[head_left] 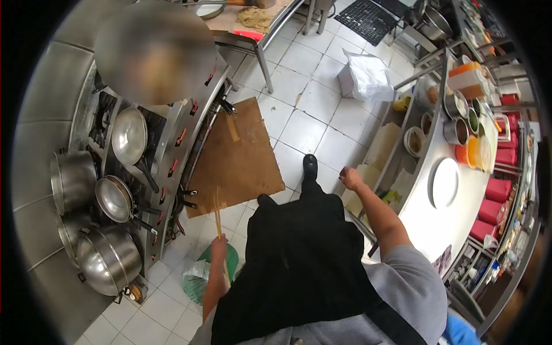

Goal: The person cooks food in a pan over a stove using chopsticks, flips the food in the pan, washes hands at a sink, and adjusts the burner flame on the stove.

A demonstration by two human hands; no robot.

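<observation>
You can pass over the floor tiles (305, 131) between the stove (179, 152) at left and the counter (411, 224) at right. Black handles (189, 204) jut toward your left hand (218, 247); far off, a plastic-covered box (368, 79) obstructs.

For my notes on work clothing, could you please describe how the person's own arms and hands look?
The left hand and right hand show no gloves. A short, plain grey fabric sleeve ends near the right elbow, leaving the right forearm bare. On the left, only a little grey cloth shows. Any rings are too small to tell.
</observation>
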